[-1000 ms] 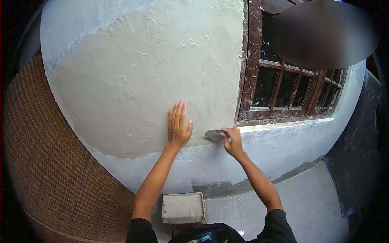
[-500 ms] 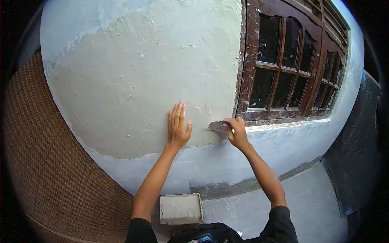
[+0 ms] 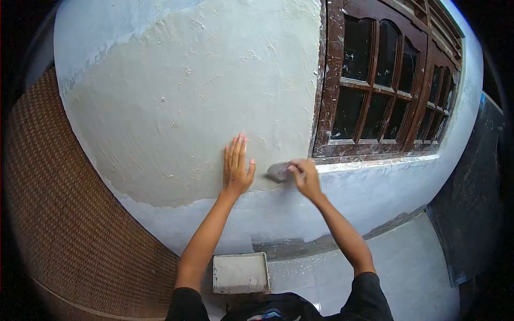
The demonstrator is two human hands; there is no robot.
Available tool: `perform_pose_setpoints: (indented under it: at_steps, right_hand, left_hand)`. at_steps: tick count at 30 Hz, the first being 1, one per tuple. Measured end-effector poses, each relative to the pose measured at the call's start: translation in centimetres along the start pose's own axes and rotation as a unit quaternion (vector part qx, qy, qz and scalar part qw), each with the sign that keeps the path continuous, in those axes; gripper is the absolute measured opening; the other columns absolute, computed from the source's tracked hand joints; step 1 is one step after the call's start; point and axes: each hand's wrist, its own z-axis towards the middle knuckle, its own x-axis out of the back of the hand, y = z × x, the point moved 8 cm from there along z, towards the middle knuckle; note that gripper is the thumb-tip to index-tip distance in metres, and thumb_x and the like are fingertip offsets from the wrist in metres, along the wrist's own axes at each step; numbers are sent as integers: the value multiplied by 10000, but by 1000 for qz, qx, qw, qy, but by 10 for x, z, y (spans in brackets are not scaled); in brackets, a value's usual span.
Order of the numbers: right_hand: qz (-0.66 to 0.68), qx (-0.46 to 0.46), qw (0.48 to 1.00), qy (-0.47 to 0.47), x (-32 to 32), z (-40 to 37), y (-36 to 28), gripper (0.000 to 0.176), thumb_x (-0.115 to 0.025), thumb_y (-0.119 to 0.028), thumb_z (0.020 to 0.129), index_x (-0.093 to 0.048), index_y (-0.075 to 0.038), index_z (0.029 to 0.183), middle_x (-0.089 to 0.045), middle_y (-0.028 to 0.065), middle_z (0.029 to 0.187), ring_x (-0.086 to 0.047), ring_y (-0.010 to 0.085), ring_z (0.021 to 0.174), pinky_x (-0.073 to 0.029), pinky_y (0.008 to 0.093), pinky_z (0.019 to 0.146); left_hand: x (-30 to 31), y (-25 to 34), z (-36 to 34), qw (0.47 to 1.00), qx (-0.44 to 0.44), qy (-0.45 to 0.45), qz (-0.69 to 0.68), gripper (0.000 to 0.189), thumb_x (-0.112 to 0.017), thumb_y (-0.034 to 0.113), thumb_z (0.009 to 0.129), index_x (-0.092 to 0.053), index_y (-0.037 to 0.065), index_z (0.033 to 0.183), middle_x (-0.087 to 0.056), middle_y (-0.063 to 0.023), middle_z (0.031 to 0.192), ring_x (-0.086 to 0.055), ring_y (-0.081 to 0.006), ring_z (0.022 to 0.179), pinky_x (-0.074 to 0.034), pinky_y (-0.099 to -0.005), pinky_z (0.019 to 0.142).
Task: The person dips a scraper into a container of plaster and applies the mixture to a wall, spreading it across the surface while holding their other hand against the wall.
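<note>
Below, tray (image 3: 242, 273) near woven mat (image 3: 80, 214).

Greyish scraper (image 3: 278, 172), blurred, slanted, low on cream-coated part of wall (image 3: 214, 96); coat ridged, flecked, pale bluish below.

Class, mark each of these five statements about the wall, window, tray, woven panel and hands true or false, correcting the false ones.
1. The left hand lies with fingers extended against the wall. True.
2. The right hand is empty. False: the right hand holds a flat scraper.
3. The window has a brown frame. True.
4. The tray is above both hands. False: the tray is below them in the view.
5. The woven panel is on the left side of the view. True.
</note>
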Motion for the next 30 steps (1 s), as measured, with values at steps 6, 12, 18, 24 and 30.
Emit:
perform_pose_setpoints:
  at_steps: [6,12,18,24,30]
  right_hand:
    - [-79,-79,974,197,44,-12,37,160,-674,-91,901,-685,-3,1034,-682,127,936,-601,278,826,-465,363,787]
    - [43,-156,966,200,42,-41,46,143,-675,-88,909,-679,5,1018,-667,109,877,-607,207,798,-481,327,731]
    - [-74,-173,964,187,16,-63,49,213,-692,-135,900,-702,11,1055,-665,141,873,-586,229,749,-468,340,703]
    - [209,-323,852,355,50,-96,93,275,-624,-141,976,-631,24,1197,-671,61,1037,-602,115,858,-504,281,761]
    - [-9,-138,984,115,-21,-76,35,198,-711,-107,883,-681,25,1027,-669,134,889,-612,210,822,-481,330,732]
  left_hand:
    - [12,-5,-7,1000,-5,-6,11,634,-523,153,915,-315,-1,1493,-328,-170,1553,-290,-327,1451,-188,-531,1189]
    - [13,-9,-8,1000,1,-9,19,640,-524,158,915,-308,3,1498,-319,-169,1559,-283,-326,1455,-188,-533,1190]
    - [7,0,-1,1000,6,-9,11,647,-519,153,914,-295,10,1504,-310,-166,1564,-276,-332,1457,-185,-532,1191]
    - [5,-6,-12,999,20,-16,27,652,-518,153,912,-292,6,1505,-305,-170,1566,-267,-335,1462,-184,-533,1190]
    - [-18,24,-2,1000,5,-21,-4,651,-523,159,913,-297,4,1503,-304,-177,1566,-270,-339,1461,-187,-537,1187]
